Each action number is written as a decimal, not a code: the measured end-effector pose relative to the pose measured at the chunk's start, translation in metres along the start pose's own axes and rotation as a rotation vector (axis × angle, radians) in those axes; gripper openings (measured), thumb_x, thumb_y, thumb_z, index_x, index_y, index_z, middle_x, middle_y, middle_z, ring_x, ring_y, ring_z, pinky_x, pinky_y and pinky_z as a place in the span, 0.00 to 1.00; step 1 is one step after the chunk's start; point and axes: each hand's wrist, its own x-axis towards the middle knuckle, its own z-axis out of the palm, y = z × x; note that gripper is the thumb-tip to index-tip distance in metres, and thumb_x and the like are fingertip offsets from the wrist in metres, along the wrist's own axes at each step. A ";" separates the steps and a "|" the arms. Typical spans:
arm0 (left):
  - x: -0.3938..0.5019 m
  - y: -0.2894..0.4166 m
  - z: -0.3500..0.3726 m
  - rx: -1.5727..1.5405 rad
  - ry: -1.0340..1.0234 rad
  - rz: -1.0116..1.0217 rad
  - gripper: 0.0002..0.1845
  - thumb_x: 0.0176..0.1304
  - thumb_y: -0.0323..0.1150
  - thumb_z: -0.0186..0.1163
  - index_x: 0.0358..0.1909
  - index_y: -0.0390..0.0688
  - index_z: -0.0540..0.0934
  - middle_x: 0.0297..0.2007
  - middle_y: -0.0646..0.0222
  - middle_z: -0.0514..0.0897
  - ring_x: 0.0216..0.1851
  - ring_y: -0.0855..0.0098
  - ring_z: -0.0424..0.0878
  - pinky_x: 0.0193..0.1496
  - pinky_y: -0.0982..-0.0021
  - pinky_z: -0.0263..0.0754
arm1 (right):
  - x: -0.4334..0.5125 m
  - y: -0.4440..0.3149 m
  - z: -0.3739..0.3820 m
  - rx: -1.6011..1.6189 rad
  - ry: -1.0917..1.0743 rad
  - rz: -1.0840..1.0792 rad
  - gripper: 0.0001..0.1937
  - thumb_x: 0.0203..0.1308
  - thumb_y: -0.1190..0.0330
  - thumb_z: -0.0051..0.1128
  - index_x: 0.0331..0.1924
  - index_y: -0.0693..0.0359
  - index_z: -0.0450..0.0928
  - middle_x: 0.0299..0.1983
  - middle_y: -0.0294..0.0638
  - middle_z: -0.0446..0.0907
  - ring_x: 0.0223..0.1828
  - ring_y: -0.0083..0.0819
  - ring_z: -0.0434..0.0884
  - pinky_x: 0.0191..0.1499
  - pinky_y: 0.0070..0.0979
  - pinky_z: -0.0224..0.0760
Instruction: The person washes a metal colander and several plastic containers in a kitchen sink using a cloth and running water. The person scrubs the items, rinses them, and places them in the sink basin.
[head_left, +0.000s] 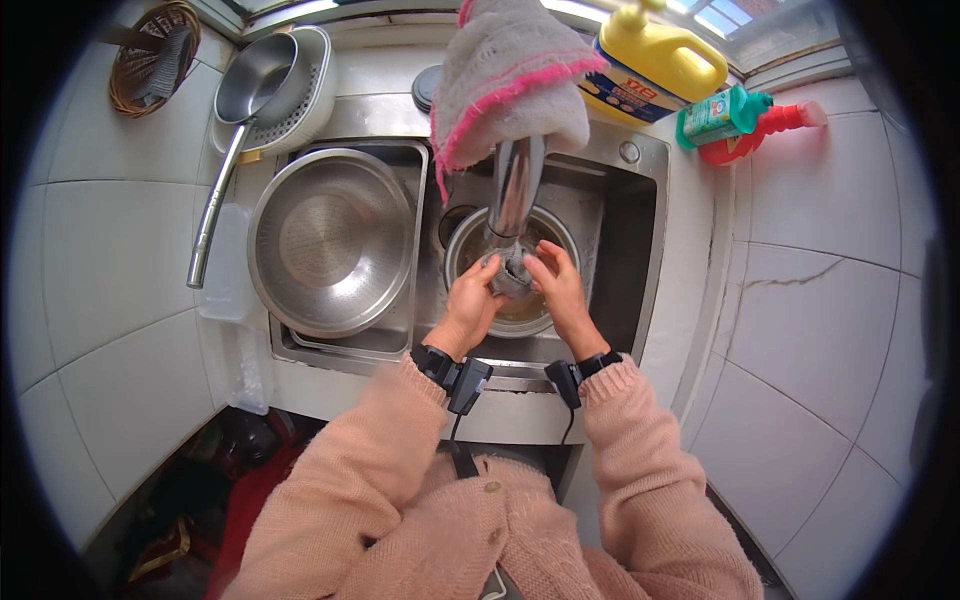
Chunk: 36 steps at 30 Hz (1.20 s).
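Note:
A bunched grey knitted cloth with a dark fold or opening is under the mouth of the chrome faucet. My left hand grips its left side, thumb on top. At the right edge, my right hand has its thumb and fingertips on the cloth, the upper fingers raised. Both hands are over a round metal pot standing in the right sink basin. Cloudy liquid lies in the pot. Whether water is flowing from the faucet cannot be made out.
A white towel with pink edging drapes the faucet. The left basin holds a large metal colander. Behind it, a metal ladle rests on a white strainer basket. A yellow jug, green bottle and red bottle stand right.

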 end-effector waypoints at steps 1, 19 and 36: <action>0.000 0.000 -0.001 0.035 0.008 -0.005 0.18 0.79 0.39 0.45 0.62 0.41 0.71 0.58 0.65 0.78 0.60 0.68 0.74 0.67 0.60 0.64 | 0.005 0.001 -0.004 0.054 -0.072 0.117 0.21 0.67 0.62 0.62 0.57 0.67 0.75 0.53 0.43 0.80 0.54 0.27 0.79 0.54 0.25 0.73; 0.007 -0.019 0.000 -0.031 0.150 0.023 0.16 0.76 0.32 0.49 0.62 0.40 0.73 0.58 0.65 0.78 0.58 0.70 0.76 0.64 0.65 0.70 | -0.001 0.001 0.040 -0.757 0.116 -0.371 0.15 0.71 0.58 0.48 0.42 0.64 0.72 0.32 0.61 0.83 0.37 0.62 0.82 0.40 0.52 0.73; 0.002 0.016 0.002 0.502 0.105 0.045 0.22 0.62 0.19 0.60 0.59 0.33 0.72 0.50 0.59 0.82 0.51 0.68 0.80 0.56 0.70 0.75 | 0.015 -0.013 -0.023 -0.109 -0.337 0.057 0.13 0.66 0.67 0.62 0.49 0.66 0.82 0.40 0.33 0.83 0.41 0.18 0.78 0.45 0.17 0.71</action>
